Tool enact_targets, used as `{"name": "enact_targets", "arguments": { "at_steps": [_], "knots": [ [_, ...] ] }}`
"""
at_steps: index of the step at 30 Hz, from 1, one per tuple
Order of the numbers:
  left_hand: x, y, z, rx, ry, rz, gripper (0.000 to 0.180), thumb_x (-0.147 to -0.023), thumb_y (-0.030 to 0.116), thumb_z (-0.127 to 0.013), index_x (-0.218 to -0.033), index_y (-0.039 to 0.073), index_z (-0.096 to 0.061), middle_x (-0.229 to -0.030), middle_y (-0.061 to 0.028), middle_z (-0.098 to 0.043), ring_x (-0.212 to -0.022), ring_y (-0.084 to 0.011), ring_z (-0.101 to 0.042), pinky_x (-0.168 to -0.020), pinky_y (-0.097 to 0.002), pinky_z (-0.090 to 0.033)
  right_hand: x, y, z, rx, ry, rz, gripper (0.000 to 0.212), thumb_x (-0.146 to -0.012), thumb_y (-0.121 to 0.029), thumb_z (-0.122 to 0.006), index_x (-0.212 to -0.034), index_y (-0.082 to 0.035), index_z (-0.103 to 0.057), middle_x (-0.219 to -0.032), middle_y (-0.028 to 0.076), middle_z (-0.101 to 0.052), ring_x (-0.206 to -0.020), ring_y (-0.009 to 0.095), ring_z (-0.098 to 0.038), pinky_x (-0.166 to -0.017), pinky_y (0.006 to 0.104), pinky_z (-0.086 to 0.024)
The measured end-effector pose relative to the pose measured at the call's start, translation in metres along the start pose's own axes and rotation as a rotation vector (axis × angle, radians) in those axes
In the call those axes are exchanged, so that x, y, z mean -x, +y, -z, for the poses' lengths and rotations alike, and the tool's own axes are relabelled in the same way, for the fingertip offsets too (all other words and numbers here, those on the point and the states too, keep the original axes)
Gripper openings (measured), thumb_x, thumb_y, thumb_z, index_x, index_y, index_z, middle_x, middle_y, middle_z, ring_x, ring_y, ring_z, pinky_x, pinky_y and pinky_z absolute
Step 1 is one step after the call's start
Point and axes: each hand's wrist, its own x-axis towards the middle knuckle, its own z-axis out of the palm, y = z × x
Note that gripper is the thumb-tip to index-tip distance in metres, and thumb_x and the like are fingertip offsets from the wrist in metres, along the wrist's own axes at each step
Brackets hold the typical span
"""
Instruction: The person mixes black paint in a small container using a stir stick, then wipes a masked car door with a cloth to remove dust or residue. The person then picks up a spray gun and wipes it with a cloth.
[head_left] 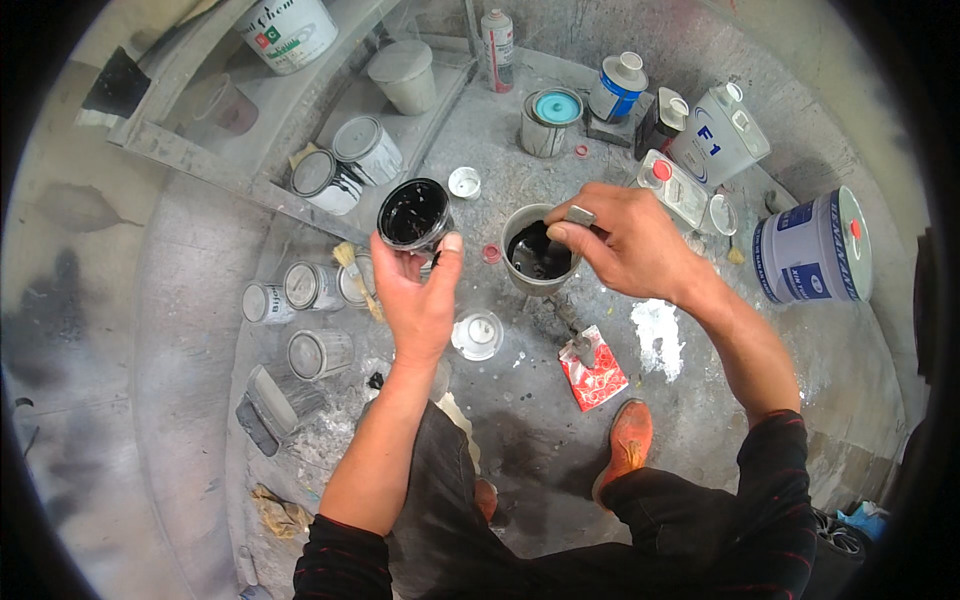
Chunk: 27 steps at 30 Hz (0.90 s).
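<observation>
Soft, fairly bright light. Glints on blk cup [413,240] just above L fingers [451,243] and in pot [540,287] beside R fingers [580,242]; white patch [657,338] below R fingers nr blown out. Floor [540,440] below both dimmer. Fisheye bends wall [185,330] L of fingers; blk corners.

Workshop, specif. a paint-mixing area: drip-streaked tins [368,150] on & under a grimy shelf [215,166], an aerosol can [498,52], a rectangular can [716,138], a big bucket [812,246], a brush [350,262], an open pot w/ black paint [540,250], plus a dirty gray floor [515,385] w/ a white splash [657,338].
</observation>
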Motion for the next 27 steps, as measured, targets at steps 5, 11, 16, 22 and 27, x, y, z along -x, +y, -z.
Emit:
{"name": "enact_targets", "arguments": {
  "at_steps": [5,11,16,22,27],
  "knots": [
    [0.0,-0.003,0.004,-0.025,-0.018,-0.025,0.049,-0.094,0.008,-0.08,-0.133,0.002,-0.051,-0.125,-0.0077,-0.062,-0.111,-0.0152,-0.061,-0.1,-0.0323,-0.048,-0.008,-0.002,-0.008,-0.494,0.094,-0.29,0.024,-0.105,-0.022,-0.072,-0.114,0.0,-0.077,-0.097,0.008,-0.072,-0.077,0.013,-0.068,-0.068,0.0311,-0.054],
    [-0.001,-0.005,0.003,-0.023,-0.012,-0.021,0.049,-0.094,0.01,-0.08,-0.133,0.002,-0.051,-0.125,-0.0081,-0.063,-0.11,-0.0153,-0.061,-0.1,-0.0322,-0.048,-0.016,0.0,-0.018,-0.154,0.229,0.081,0.017,-0.098,-0.017,-0.075,-0.104,-0.001,-0.077,-0.088,0.015,-0.069,-0.078,0.03,-0.068,-0.069,0.0381,-0.053],
    [0.001,-0.006,0.0,-0.039,-0.021,-0.026,0.05,-0.094,0.01,-0.08,-0.134,0.0,-0.051,-0.125,-0.0087,-0.063,-0.109,-0.0156,-0.062,-0.098,-0.0319,-0.049,-0.014,-0.012,-0.012,-0.335,-0.135,0.073,0.026,-0.098,-0.024,-0.076,-0.102,0.002,-0.073,-0.091,0.017,-0.069,-0.084,0.035,-0.067,-0.075,0.0445,-0.053],
    [0.0,-0.002,0.002,-0.062,-0.026,-0.066,0.052,-0.093,0.009,-0.081,-0.135,0.0,-0.051,-0.126,-0.0094,-0.062,-0.11,-0.0155,-0.062,-0.098,-0.0322,-0.05,-0.018,0.004,0.011,-0.264,-0.059,0.0,0.024,-0.102,-0.023,-0.071,-0.106,0.001,-0.075,-0.093,0.014,-0.07,-0.084,0.027,-0.065,-0.076,0.0396,-0.052],
    [0.001,-0.001,0.003,-0.083,-0.029,-0.032,0.06,-0.09,0.007,-0.083,-0.139,-0.001,-0.049,-0.129,-0.0102,-0.062,-0.115,-0.0174,-0.062,-0.101,-0.0335,-0.05,-0.021,0.006,0.0,-0.215,0.024,0.172,0.023,-0.102,-0.021,-0.071,-0.113,-0.002,-0.075,-0.094,0.014,-0.071,-0.088,0.027,-0.068,-0.079,0.037,-0.054]
  ]
}}
